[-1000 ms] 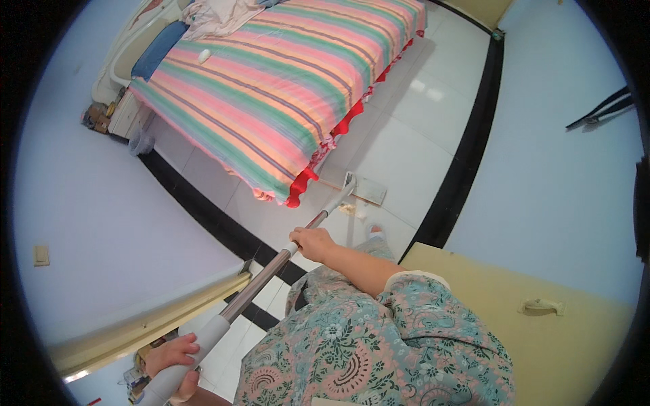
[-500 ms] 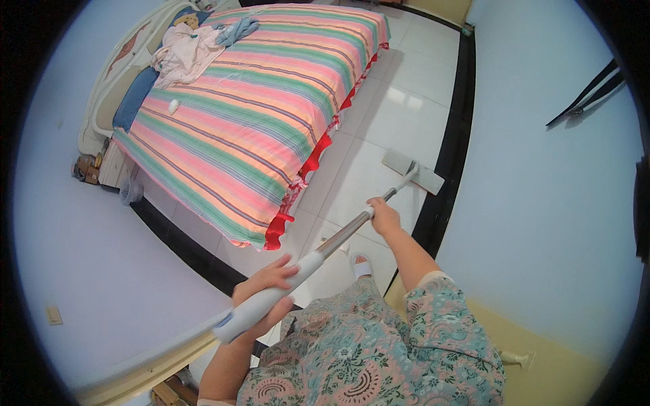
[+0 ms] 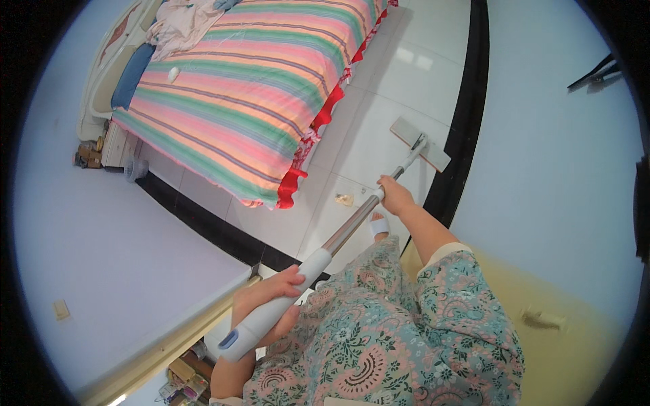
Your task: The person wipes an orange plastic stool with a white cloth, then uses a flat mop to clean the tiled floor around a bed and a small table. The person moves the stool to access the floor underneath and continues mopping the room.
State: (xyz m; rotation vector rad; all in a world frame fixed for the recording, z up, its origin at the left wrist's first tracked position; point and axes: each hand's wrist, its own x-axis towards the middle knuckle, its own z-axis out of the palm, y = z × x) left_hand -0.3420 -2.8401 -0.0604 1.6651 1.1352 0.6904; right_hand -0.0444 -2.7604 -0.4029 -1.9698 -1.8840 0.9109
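- Running diagonally from lower left to upper right, the flat mop [image 3: 352, 227] is lying with its long handle across the middle of the view — the pale grey grip end is sitting low at the left, and the metal shaft is rising toward the mop head.
- The rectangular grey mop head [image 3: 420, 143] is resting flat on the white tiled floor [image 3: 379, 115], just beside the black border strip [image 3: 467, 122] that is running along the foot of the pale blue wall [image 3: 542, 169].
- The left hand [image 3: 271, 301] is wrapping its fingers around the thick grey grip near the handle's lower end, closed on it.
- The right hand [image 3: 396, 196] is clasping the metal shaft further up, closer to the mop head — this hand too is closed around the handle.
- Both forearms are emerging from a floral-patterned garment [image 3: 406, 331] that is filling the lower middle of the view.
- A foot in a white slipper [image 3: 379, 225] is standing on the tiles just below the right hand.
- A small pale object [image 3: 344, 199] is lying on the floor near the shaft; its kind cannot be told.
- A bed with a striped multicoloured cover [image 3: 250, 88] and a red frill is occupying the upper left, well apart from the mop head.
- A blue pillow [image 3: 132, 74] and crumpled cloth [image 3: 179, 24] are lying at the bed's far end.
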